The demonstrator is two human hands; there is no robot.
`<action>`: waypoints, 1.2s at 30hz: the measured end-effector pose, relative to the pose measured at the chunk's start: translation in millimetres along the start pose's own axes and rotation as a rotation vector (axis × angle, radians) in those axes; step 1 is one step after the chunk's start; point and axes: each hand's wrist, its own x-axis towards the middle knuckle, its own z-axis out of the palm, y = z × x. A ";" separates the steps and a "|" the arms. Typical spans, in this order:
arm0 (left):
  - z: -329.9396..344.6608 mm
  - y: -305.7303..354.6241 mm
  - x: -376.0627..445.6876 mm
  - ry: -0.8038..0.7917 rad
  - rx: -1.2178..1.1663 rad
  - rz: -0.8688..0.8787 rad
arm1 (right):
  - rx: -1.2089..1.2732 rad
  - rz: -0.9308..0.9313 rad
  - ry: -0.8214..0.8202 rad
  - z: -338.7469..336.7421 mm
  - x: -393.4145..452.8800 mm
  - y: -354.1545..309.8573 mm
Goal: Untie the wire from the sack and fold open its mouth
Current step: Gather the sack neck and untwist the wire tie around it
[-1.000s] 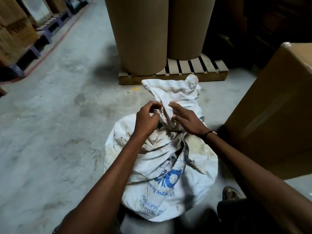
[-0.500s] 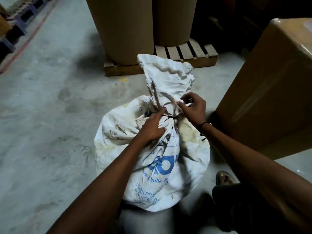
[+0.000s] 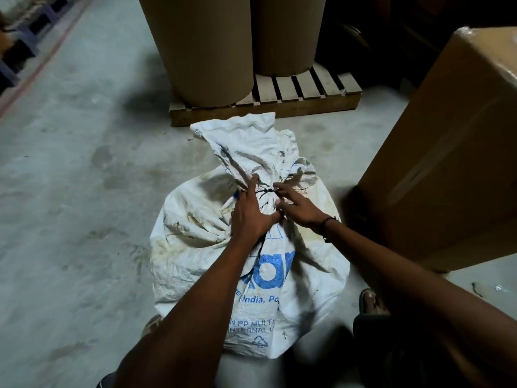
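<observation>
The white woven sack (image 3: 212, 247) is sitting upright on the grey concrete floor (image 3: 70, 219), right in front of the person, with its neck bunched tight and a dark wire (image 3: 265, 191) cinched around it. The left hand (image 3: 251, 217) is pressing flat against the neck at the sack's nine o'clock side, fingers spread along the gather and clamping nothing. The right hand (image 3: 296, 205) is coming in from three o'clock, its fingertips (image 3: 279, 189) reaching at the wire's twist; whether they are actually pinching it, I cannot tell. The wire is looking thin and springy, so the twisted ends are the place to take hold, not the loop. The sack itself is crinkled, stained polypropylene weave with blue print, soft and floppy above the tie, and bulging round below, which suggests a fair weight inside. That loose flap at twelve o'clock should fold back easily once freed. Beyond it, at twelve o'clock, smooth brown cardboard drums (image 3: 201, 46) are standing on a slatted wooden pallet (image 3: 302, 93); a big carton (image 3: 447, 149) is sitting at two o'clock.
</observation>
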 end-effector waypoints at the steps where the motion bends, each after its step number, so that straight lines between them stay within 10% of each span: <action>1: -2.2 -1.2 1.6 -0.007 -0.013 0.004 | 0.016 -0.002 -0.001 3.1 0.3 -0.4; 36: -144.2 15.1 -67.9 -0.006 -0.065 0.009 | -0.043 -0.317 0.193 18.4 -78.1 -118.1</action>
